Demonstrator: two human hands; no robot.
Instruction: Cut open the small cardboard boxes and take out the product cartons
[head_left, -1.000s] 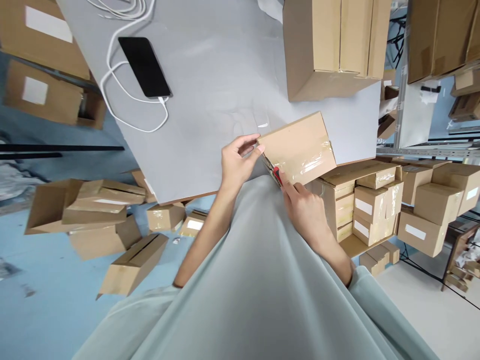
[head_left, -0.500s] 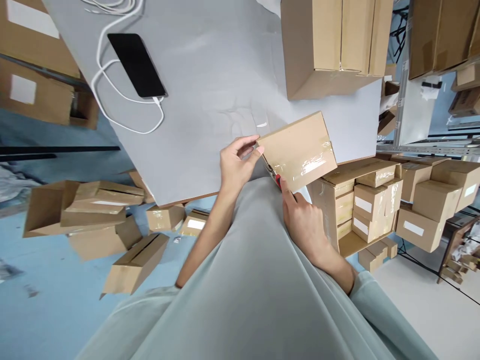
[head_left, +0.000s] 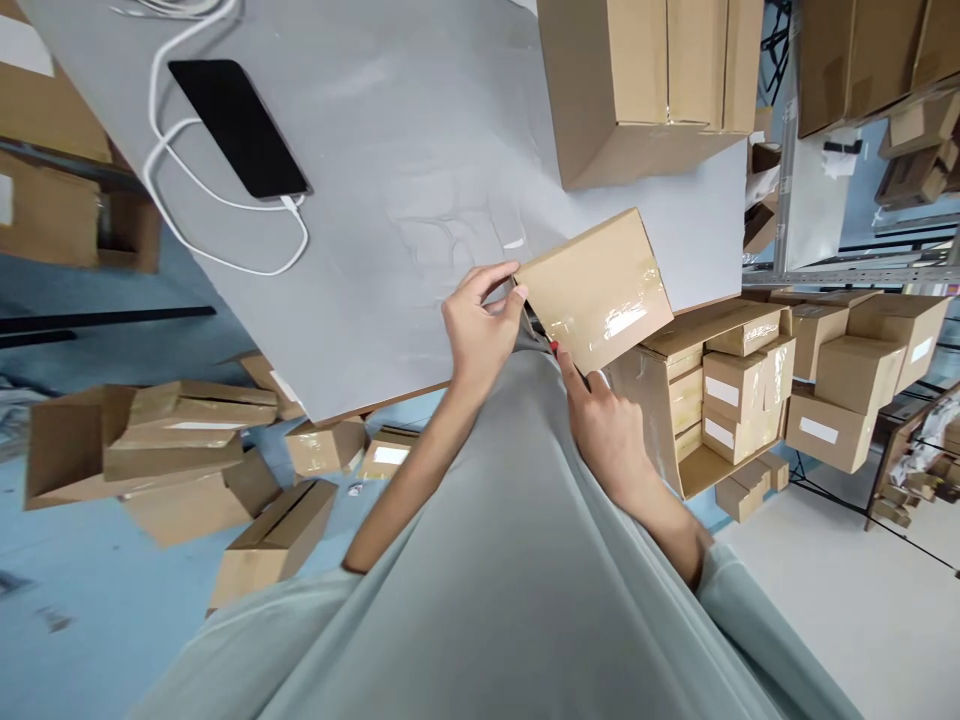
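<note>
A small cardboard box [head_left: 592, 275] with clear tape on one side sits tilted at the table's front edge, close against my shirt. My left hand [head_left: 484, 320] pinches its left corner between thumb and fingers. Along that end, a dark gap shows at the box's edge. Below it, my right hand [head_left: 609, 432] is closed round a red and black utility knife [head_left: 555, 347], index finger stretched along it. The knife's tip lies at the box's near left end; its blade is largely hidden.
On the grey table [head_left: 420, 130] lie a black phone [head_left: 238, 128] with a white cable [head_left: 174, 225] and a large carton [head_left: 645, 90]. An open carton of smaller boxes [head_left: 697, 400] stands at the right. Several cartons [head_left: 187, 430] lie on the blue floor at left.
My right hand and the knife have shifted slightly down along the box's end, where the gap looks wider. My left hand still grips the corner. The whole view has moved slightly.
</note>
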